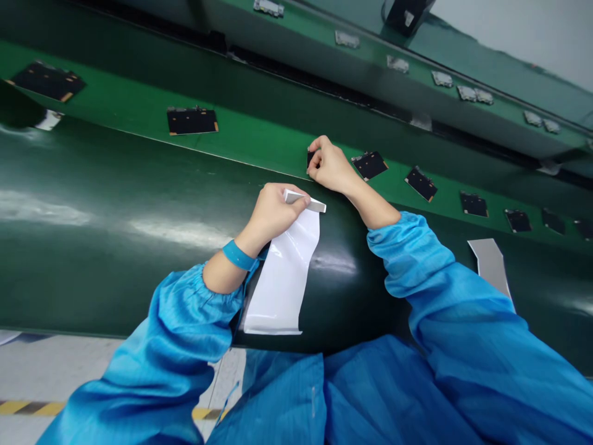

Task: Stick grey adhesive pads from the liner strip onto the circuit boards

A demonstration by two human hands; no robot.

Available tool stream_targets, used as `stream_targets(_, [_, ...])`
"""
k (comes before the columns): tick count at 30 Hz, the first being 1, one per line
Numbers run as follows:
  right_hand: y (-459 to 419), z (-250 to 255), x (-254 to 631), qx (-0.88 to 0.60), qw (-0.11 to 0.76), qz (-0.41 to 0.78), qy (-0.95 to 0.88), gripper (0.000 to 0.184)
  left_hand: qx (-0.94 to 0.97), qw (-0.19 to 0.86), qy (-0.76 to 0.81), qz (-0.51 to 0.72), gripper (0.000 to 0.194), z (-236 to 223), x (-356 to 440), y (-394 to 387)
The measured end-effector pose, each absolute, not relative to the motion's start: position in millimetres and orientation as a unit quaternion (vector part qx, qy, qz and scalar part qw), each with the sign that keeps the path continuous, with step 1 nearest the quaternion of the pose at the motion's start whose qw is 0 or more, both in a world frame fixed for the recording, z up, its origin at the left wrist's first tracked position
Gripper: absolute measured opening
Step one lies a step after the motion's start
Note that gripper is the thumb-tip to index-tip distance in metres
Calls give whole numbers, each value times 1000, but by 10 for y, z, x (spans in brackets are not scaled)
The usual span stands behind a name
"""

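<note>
My left hand [275,210] is closed on the top edge of a glossy white strip of backing paper [285,272] that hangs down over the dark green table edge. My right hand [328,165] is closed in a pinch on a small black flat part [310,157] lying on the green conveyor belt [259,139]. Most of that part is hidden by my fingers. Both arms wear bright blue sleeves, and a blue band circles my left wrist.
More black flat parts [192,120] lie in a row along the belt, with one [369,165] just right of my right hand and others further right. A grey strip [491,266] lies on the dark table. Small silvery parts [442,78] sit on an upper belt.
</note>
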State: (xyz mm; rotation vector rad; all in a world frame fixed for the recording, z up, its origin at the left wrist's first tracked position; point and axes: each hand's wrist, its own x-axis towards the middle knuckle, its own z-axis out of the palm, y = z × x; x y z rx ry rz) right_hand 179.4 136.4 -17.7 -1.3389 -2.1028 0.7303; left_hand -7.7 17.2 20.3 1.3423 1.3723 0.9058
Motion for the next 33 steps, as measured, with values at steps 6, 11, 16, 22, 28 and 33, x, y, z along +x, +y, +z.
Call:
stream_targets(6, [1334, -222, 1893, -504, 255, 238, -790, 39, 556, 487, 557, 378, 15, 193, -74, 180])
stream_targets(11, [1387, -349, 1954, -512, 253, 219, -791, 42, 558, 482, 565, 370, 19, 197, -84, 175])
stream_targets(16, [1505, -365, 2219, -531, 266, 211, -776, 64, 564, 474, 564, 374, 20, 212, -98, 172])
stream_targets(22, [1744, -43, 2897, -562, 389, 219, -697, 48, 570, 477, 552, 379, 17, 185, -80, 178])
stream_targets(28, [1928, 307, 2506, -543, 398, 283, -683, 50, 612, 482, 513, 362, 17, 124, -29, 117])
stream_targets(33, [1928, 265, 1226, -430, 283, 404, -756, 26, 673, 487, 445, 333, 16, 127, -27, 59])
